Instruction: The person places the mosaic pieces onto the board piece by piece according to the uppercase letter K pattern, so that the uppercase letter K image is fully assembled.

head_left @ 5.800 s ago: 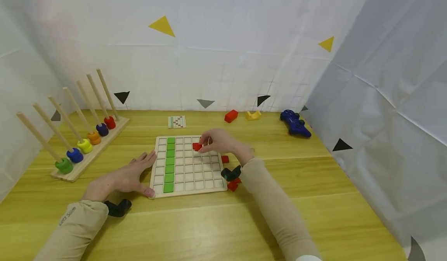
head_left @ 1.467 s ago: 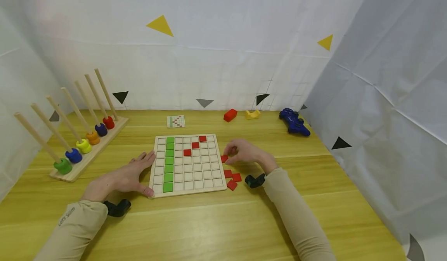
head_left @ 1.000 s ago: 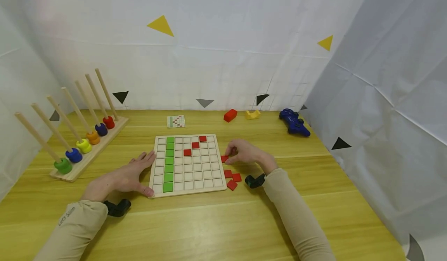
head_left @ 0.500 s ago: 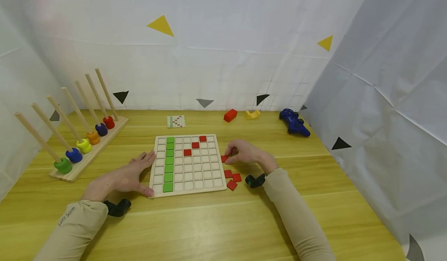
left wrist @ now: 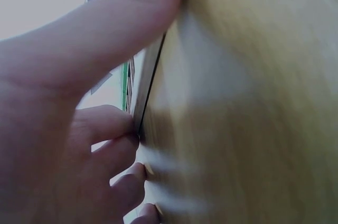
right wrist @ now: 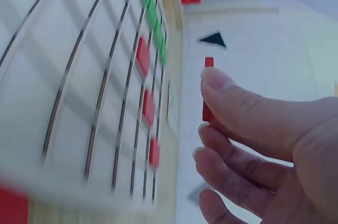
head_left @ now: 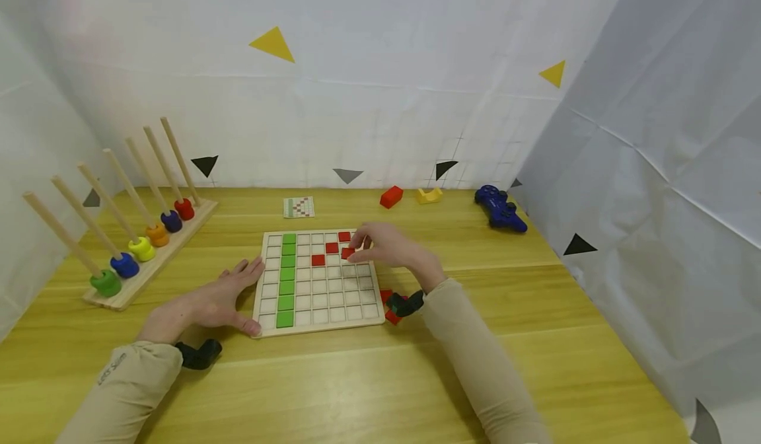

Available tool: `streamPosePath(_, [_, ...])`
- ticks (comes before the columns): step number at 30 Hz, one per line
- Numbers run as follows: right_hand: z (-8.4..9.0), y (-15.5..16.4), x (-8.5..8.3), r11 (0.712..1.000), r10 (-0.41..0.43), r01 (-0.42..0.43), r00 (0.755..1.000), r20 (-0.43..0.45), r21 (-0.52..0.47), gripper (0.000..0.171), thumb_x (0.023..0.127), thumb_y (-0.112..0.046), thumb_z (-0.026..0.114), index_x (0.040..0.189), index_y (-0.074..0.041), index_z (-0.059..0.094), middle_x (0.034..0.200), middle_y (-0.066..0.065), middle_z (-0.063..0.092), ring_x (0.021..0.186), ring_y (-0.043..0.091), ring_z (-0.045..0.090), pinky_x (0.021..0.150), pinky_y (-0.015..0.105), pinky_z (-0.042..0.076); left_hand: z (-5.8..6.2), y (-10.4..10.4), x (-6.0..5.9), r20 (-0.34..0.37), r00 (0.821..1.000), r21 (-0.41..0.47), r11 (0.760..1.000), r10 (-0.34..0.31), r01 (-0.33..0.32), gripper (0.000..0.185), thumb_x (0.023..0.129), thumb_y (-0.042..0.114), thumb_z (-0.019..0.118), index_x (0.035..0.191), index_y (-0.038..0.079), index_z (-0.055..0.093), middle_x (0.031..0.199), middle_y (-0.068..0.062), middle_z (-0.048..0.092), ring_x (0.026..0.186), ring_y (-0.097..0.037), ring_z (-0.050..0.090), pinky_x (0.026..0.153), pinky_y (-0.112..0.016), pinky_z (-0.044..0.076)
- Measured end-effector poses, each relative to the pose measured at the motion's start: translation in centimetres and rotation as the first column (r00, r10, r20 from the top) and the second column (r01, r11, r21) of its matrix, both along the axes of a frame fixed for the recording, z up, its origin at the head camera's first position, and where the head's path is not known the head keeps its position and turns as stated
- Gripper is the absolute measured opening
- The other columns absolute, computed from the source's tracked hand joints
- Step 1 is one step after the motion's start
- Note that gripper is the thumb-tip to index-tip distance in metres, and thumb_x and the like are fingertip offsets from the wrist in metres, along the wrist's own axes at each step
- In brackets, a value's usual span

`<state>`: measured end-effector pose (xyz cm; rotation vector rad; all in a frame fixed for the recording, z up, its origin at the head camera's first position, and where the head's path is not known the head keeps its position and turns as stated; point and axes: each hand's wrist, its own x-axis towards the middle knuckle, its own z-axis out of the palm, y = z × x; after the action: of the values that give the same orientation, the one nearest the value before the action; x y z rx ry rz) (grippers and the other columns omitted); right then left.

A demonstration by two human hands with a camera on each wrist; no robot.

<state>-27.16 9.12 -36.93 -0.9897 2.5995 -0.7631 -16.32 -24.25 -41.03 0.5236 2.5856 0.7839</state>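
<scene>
My right hand (head_left: 386,246) pinches a red square tile (right wrist: 208,113) between thumb and fingertips, held over the upper right part of a wooden grid board (head_left: 321,331). The right wrist view shows the tile edge-on, above the board surface. Spread along the board's left edge, my left hand (head_left: 222,298) touches it with thumb and fingertips, the fingers fairly straight. A green column of tiles (head_left: 287,273) fills one line of squares. Several red tiles (head_left: 318,259) sit in a diagonal in the grid. Loose red tiles (head_left: 392,316) lie by the board's right edge, partly hidden by the wrist camera.
A small pattern card (head_left: 298,207) lies behind the board. Farther right are a red block (head_left: 391,197), a yellow arch block (head_left: 429,196) and a blue game controller (head_left: 501,209). At the left stands a wooden peg rack (head_left: 172,249) with coloured rings.
My right hand has picked up the red tile from beside the board's right edge and moved it left over the grid. The left hand stays at the board's edge.
</scene>
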Motion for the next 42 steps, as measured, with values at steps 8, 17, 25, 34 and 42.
streamPosePath(8, [0.0, -5.0, 0.8, 0.999, 0.05, -0.05, 0.999, 0.009, 0.002, 0.024, 0.091, -0.025, 0.075, 0.108, -0.008, 0.072, 0.101, 0.002, 0.068, 0.09, 0.016, 0.06, 0.079, 0.025, 0.051, -0.2, 0.1, 0.0, 0.007, 1.0, -0.002, 1.0, 0.003, -0.003, 0.127, 0.069, 0.053, 0.085, 0.158, -0.004, 0.014, 0.165, -0.026, 0.003, 0.149, -0.052, -0.002, 0.116, -0.07, 0.002])
streamPosePath(17, [-2.0, -7.5, 1.4, 0.996, 0.054, -0.054, 0.999, 0.0, 0.065, 0.022, 0.09, -0.025, 0.076, 0.105, -0.009, 0.072, 0.099, 0.0, 0.065, 0.091, 0.014, 0.056, 0.081, 0.022, 0.048, -0.3, 0.2, -0.2, 0.028, 0.999, -0.023, 1.0, 0.017, -0.016, 0.129, 0.068, 0.056, 0.085, 0.159, -0.002, 0.012, 0.166, -0.024, 0.002, 0.15, -0.05, -0.004, 0.117, -0.069, 0.001])
streamPosePath(25, [-3.4, -8.4, 1.6, 0.992, 0.041, -0.039, 0.999, -0.015, 0.118, 0.024, 0.091, -0.028, 0.075, 0.107, -0.011, 0.07, 0.098, -0.003, 0.064, 0.089, 0.01, 0.058, 0.081, 0.021, 0.049, 0.1, 0.3, -0.1, 0.024, 1.0, -0.021, 1.0, 0.003, -0.002, 0.128, 0.069, 0.054, 0.084, 0.158, -0.003, 0.012, 0.166, -0.025, 0.002, 0.15, -0.051, -0.002, 0.116, -0.07, 0.002])
streamPosePath(34, [-3.5, -8.7, 1.8, 0.989, 0.062, -0.052, 0.995, -0.072, 0.138, 0.016, 0.091, -0.027, 0.076, 0.099, -0.014, 0.071, 0.091, -0.005, 0.064, 0.086, 0.012, 0.056, 0.077, 0.023, 0.047, 0.0, 0.1, -0.2, 0.016, 1.0, -0.016, 1.0, 0.002, -0.002, 0.128, 0.069, 0.053, 0.085, 0.158, -0.004, 0.013, 0.166, -0.025, 0.003, 0.15, -0.051, -0.002, 0.117, -0.07, 0.002])
streamPosePath(42, [-3.2, -8.8, 2.1, 0.989, 0.078, -0.067, 0.994, -0.079, 0.134, 0.012, 0.091, -0.026, 0.075, 0.095, -0.015, 0.072, 0.086, -0.007, 0.064, 0.082, 0.011, 0.057, 0.073, 0.022, 0.046, -0.1, -0.1, -0.2, 0.018, 1.0, -0.025, 1.0, 0.009, -0.009, 0.128, 0.069, 0.054, 0.085, 0.158, -0.003, 0.013, 0.166, -0.025, 0.002, 0.15, -0.051, -0.002, 0.116, -0.07, 0.003])
